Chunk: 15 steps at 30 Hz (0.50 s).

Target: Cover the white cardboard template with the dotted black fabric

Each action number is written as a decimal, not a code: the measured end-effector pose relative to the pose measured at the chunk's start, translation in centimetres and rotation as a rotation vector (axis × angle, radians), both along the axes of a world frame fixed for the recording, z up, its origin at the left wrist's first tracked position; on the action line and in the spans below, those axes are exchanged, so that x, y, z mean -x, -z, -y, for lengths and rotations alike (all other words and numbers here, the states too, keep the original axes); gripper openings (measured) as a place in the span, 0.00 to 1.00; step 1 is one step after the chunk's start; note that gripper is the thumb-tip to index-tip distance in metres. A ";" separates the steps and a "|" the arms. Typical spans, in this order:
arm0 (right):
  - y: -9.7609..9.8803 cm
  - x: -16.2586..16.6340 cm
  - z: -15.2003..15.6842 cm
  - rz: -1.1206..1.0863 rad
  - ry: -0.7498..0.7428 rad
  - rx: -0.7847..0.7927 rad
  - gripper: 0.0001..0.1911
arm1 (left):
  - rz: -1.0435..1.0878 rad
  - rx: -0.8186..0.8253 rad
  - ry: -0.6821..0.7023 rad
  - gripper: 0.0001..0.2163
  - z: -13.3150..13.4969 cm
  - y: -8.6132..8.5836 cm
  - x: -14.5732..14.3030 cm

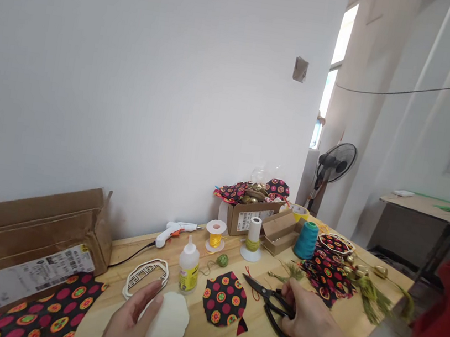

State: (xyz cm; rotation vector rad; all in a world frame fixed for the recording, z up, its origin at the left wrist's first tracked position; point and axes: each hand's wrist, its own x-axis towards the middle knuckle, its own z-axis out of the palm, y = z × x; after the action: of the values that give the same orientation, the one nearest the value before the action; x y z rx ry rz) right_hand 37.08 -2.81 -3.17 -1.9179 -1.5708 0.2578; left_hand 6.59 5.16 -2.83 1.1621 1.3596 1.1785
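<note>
My left hand [133,314] is at the front, fingers stretched out. Its thumb lies over the left edge of a white, blunt-cornered flat piece [168,322]; whether it presses on it I cannot tell. Just beyond the fingertips is a pale lattice frame [146,277]. With my right hand [305,313] I grip one handle of black-handled scissors [270,292], their blades slightly apart and pointing away to the left. Between my hands lies a cut piece of dark flowered fabric [224,299], a small scrap [242,327] beside it.
A glue bottle [188,269], a glue gun [174,231] and thread spools [216,234] stand behind. Cardboard boxes [41,254] line the wall, one filled with fabric pieces. Teal thread [306,241], fabric and green tassels [370,297] are on the right.
</note>
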 end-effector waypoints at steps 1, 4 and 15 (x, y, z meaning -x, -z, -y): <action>0.0 -0.3 0.1 -0.134 -0.006 -0.029 0.12 | -0.005 0.006 -0.012 0.17 0.0 -0.1 0.0; -0.4 -1.1 1.2 -0.705 -0.089 -0.091 0.13 | -0.031 0.049 -0.010 0.17 -0.1 -0.1 0.2; 0.5 0.5 3.3 -1.314 -0.149 -0.419 0.28 | -0.340 -0.119 -0.006 0.13 0.3 0.2 0.5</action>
State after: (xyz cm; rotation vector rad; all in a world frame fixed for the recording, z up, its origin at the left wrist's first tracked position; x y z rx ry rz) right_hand 36.56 -6.11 -3.70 -0.8749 -0.7346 0.9288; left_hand 6.10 4.81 -3.02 1.4957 1.5614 1.1126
